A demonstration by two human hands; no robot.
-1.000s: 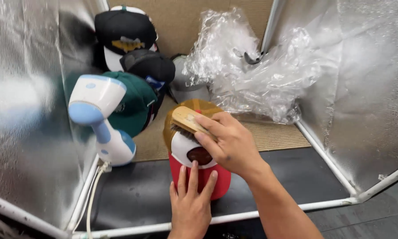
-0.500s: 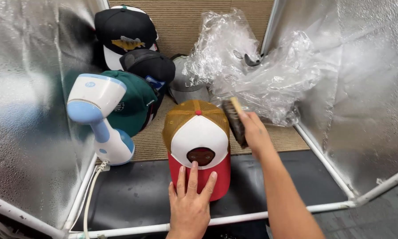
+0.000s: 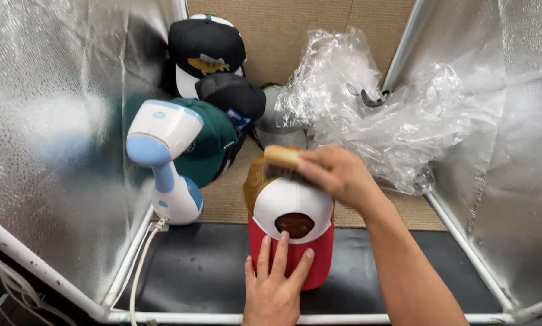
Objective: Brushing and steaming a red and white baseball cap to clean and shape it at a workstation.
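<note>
A cap [image 3: 292,208] with a white front, a red brim and a tan mesh back lies in the middle, brim towards me. My left hand [image 3: 275,287] presses flat on the red brim, fingers spread. My right hand [image 3: 337,175] grips a wooden brush [image 3: 283,158] and holds it on the top of the cap's crown, bristles down.
A white and blue handheld steamer [image 3: 165,157] stands at the left, its cord [image 3: 139,271] running down to the frame. Green [image 3: 213,145], black [image 3: 206,48] and dark caps [image 3: 231,96] are stacked behind it. Crumpled clear plastic [image 3: 379,115] fills the back right. Silver reflective walls [image 3: 53,121] enclose both sides.
My right hand swung the brush from the cap's top to its right side, then back onto the top of the crown. My left hand stayed on the brim.
</note>
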